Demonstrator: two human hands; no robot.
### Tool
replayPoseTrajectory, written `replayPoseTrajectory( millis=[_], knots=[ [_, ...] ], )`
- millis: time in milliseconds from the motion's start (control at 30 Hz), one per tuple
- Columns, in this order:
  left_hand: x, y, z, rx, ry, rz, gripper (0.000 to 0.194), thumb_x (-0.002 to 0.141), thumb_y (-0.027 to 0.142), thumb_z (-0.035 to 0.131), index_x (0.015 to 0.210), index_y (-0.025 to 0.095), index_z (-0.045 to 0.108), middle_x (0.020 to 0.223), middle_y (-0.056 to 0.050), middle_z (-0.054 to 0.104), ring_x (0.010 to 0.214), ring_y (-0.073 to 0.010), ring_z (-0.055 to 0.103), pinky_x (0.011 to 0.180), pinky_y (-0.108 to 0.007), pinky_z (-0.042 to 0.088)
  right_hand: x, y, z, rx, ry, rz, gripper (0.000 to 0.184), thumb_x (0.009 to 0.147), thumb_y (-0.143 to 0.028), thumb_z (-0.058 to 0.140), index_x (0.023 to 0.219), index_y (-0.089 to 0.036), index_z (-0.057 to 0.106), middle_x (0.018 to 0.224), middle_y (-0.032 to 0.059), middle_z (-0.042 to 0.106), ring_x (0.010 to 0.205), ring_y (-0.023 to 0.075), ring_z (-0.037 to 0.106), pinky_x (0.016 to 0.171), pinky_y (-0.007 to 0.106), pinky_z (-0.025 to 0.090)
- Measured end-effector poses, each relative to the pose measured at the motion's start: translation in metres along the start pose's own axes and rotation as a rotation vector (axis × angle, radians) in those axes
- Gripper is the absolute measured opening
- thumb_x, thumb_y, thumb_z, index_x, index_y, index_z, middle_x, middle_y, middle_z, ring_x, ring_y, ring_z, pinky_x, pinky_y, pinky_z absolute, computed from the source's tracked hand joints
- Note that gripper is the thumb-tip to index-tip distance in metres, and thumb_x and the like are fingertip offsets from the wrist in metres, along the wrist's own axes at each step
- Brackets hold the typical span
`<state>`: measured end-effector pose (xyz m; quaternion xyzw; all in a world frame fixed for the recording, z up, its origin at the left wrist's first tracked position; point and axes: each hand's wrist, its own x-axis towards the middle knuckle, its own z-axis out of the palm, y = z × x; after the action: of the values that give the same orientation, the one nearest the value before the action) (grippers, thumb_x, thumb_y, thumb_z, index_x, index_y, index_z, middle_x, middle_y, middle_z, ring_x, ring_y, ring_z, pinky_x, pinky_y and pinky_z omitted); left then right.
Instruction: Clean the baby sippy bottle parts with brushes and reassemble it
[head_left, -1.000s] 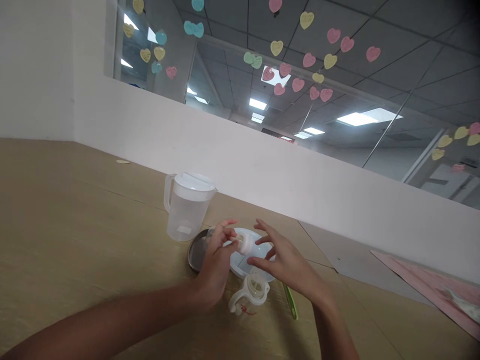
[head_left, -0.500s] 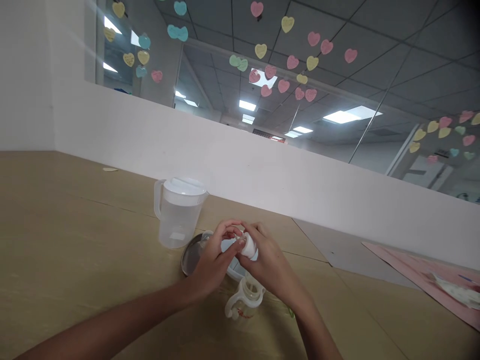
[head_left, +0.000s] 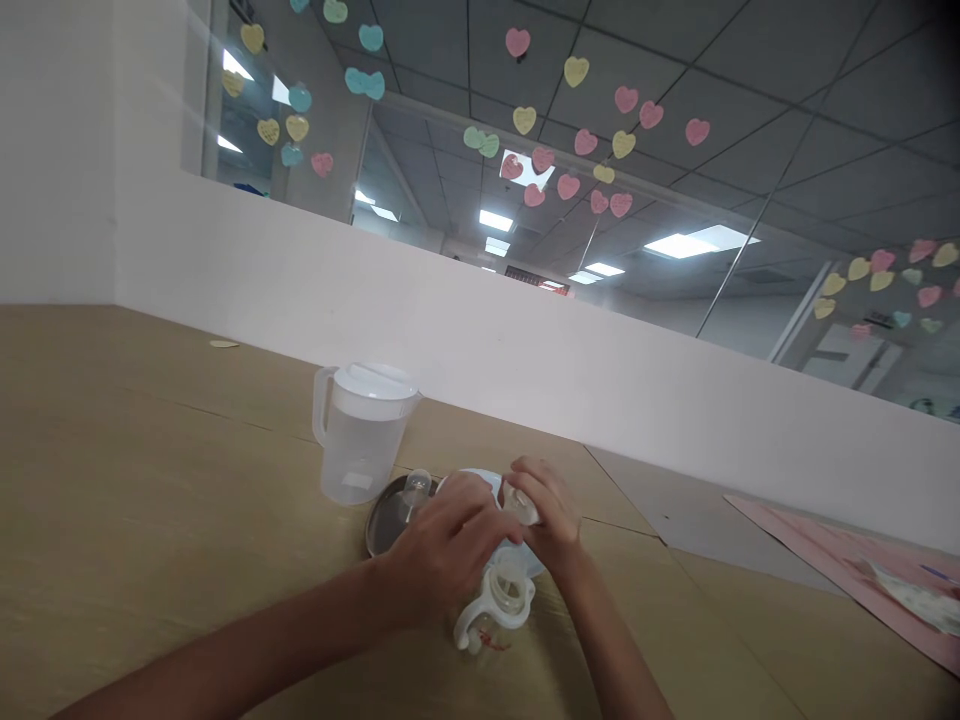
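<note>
Near the table's back left corner, a small pale scrap (head_left: 223, 344) is lying close to the back edge. Further right, a lidded clear pitcher (head_left: 364, 450) is standing upright near that same edge, its handle pointing left. Just beside it, a dark round tray (head_left: 384, 528) is resting on the table (head_left: 187, 500), with a clear dome-shaped cap (head_left: 418, 487) sitting on it.

The left hand (head_left: 446, 545) is reaching across the tray's right side, its fingers bending toward the right hand; their tips are hiding, so whether they are pinching anything I cannot tell. Below them, a bottle (head_left: 504, 613) with white handles is standing open-mouthed, and behind, a pale plate (head_left: 487, 476) is showing only in part.

The right hand (head_left: 547, 512) is holding a small white piece (head_left: 523, 504) above the plate, its fingers curling around it. That piece is probably weighing very little, with a stiff rim and perhaps a softer, slippery translucent middle, so the outer rim is likely offering the surest hold.

Toward the table's right side, a pink sheet (head_left: 817, 548) is lying flat.
</note>
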<state>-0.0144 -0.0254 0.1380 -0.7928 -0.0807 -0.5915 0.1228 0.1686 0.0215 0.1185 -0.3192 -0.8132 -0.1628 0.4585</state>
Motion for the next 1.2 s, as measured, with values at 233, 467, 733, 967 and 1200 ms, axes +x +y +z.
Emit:
replayPoseTrajectory(
  millis=[233,467,733,967,1200],
  knots=[
    [0.002,0.004,-0.002,0.053,-0.036,0.094,0.018,0.082,0.006,0.047,0.068,0.018,0.051,0.067,-0.001,0.053,0.066,-0.0126,0.047,0.074,-0.029,0.045,-0.033,0.04,0.013,-0.202,0.011,0.057,0.016,0.082,-0.034,0.054,0.093,-0.026,0.061,0.096,0.0095,0.064,0.096,0.0234,0.059,0.086,0.044,0.047],
    [0.0,-0.005,0.003,0.045,0.028,0.074,0.021,0.081,0.006,0.048,0.066,0.019,0.052,0.068,-0.001,0.061,0.069,-0.0116,0.055,0.081,-0.03,0.048,-0.007,0.014,-0.01,-0.179,-0.147,-0.008,0.031,0.079,-0.046,0.051,0.093,-0.021,0.063,0.09,0.0125,0.063,0.087,0.0251,0.06,0.079,0.042,0.048],
    [0.004,0.018,-0.003,-0.004,-0.058,0.101,0.024,0.077,-0.001,0.044,0.065,0.018,0.051,0.068,-0.001,0.063,0.064,-0.0108,0.056,0.085,-0.03,0.049,-0.013,0.018,-0.014,-0.307,-0.056,-0.059,0.026,0.078,-0.047,0.052,0.074,-0.023,0.063,0.065,0.0094,0.059,0.062,0.0209,0.056,0.062,0.04,0.047],
    [0.001,-0.004,0.005,0.108,-0.071,-0.058,0.018,0.085,0.01,0.042,0.078,0.019,0.055,0.071,0.0,0.059,0.071,-0.0119,0.054,0.087,-0.033,0.045,0.0,0.01,-0.018,-0.417,0.267,-0.451,0.016,0.076,-0.028,0.061,0.087,-0.016,0.06,0.076,0.0101,0.061,0.066,0.018,0.056,0.059,0.03,0.045],
    [-0.012,0.02,0.013,-0.163,-0.287,-0.425,0.032,0.08,0.022,0.053,0.111,0.02,0.045,0.106,-0.005,0.057,0.098,-0.0181,0.052,0.089,-0.031,0.042,0.016,0.009,-0.031,-0.514,0.391,-0.073,0.012,0.076,-0.027,0.063,0.076,-0.016,0.061,0.073,0.0049,0.059,0.062,0.0131,0.054,0.055,0.022,0.039]
  ],
)
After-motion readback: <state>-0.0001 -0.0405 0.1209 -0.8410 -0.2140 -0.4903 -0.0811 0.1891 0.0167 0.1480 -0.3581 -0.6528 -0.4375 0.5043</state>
